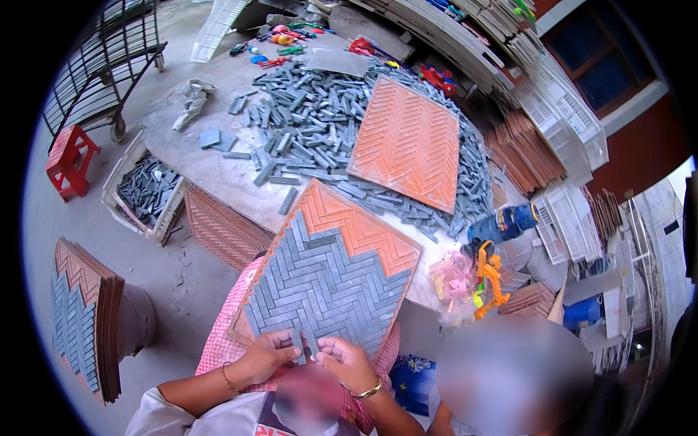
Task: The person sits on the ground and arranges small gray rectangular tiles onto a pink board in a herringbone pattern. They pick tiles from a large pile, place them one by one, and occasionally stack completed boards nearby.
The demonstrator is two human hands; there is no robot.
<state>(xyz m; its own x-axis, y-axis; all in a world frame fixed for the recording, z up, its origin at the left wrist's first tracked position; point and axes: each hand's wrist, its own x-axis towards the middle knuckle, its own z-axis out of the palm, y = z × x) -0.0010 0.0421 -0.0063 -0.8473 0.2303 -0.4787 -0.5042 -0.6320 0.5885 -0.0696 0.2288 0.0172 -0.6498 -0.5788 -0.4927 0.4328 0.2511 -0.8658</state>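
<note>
An orange herringbone tray (pixel 371 229) lies tilted over my lap, on a pink checked cloth (pixel 227 311). Grey tile strips (pixel 320 272) fill most of its slots in a zigzag pattern, while its far and right-hand slots show bare orange. At the near edge my left hand (pixel 270 357) pinches a narrow grey strip (pixel 297 343) between thumb and fingers. Close beside it, my right hand (pixel 350 363) grips another grey strip (pixel 311 340). Both strips point away from me, slightly apart, over the tray's near edge.
Beyond the tray, a table holds a heap of loose strips (pixel 305 109) with another orange tray (pixel 407 142) on it. Stacked trays (pixel 109 327) stand at left, near a white crate (pixel 145 189) and red stool (pixel 71 161). Plastic toys (pixel 491 283) lie right; a blurred person (pixel 515 374) is near.
</note>
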